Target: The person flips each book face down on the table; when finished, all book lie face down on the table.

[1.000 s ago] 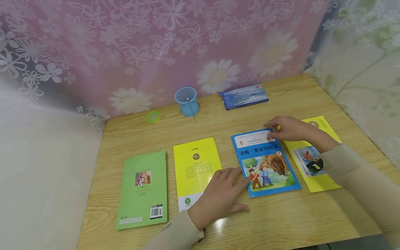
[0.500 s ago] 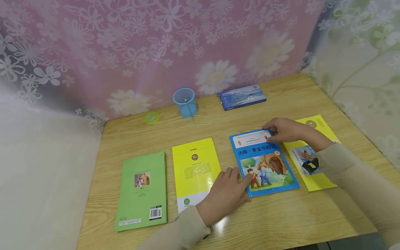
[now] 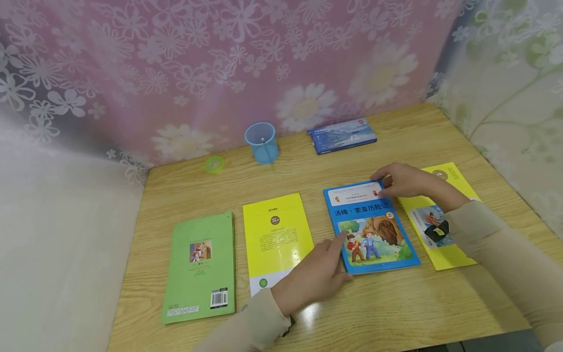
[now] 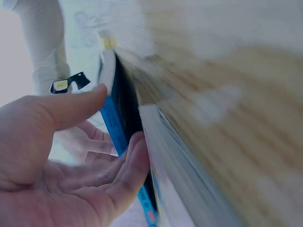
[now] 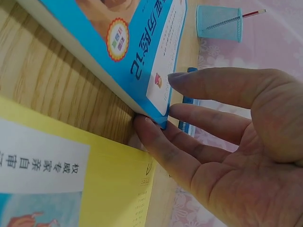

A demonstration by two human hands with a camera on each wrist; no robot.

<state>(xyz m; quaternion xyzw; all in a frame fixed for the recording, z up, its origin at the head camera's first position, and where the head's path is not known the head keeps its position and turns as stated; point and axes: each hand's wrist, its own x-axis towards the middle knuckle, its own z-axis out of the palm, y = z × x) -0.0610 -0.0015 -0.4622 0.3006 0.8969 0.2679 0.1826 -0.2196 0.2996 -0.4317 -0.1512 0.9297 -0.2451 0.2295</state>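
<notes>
A blue storybook (image 3: 371, 210) with two cartoon children on its cover lies face up on the table. My left hand (image 3: 313, 277) holds its lower left corner, with a finger along the left edge; in the left wrist view the thumb and curled fingers (image 4: 125, 177) close around that corner. At the upper right corner my right hand (image 3: 409, 181) pinches the book. The right wrist view has its thumb (image 5: 208, 87) by the cover and its fingers under the corner. Close on the left is a yellow book (image 3: 279, 234), its lower right part hidden behind my left hand.
Right of the blue book lies another yellow book (image 3: 444, 256), partly under my right forearm. A green book (image 3: 200, 269) is at far left. Along the back stand a tape roll (image 3: 214, 165), a blue mesh pen cup (image 3: 264, 149) and a blue box (image 3: 345, 137).
My left fingers have shifted from lying spread by the blue book's left edge to closing around its lower left corner. The right hand stays at the upper right corner; the book barely moves.
</notes>
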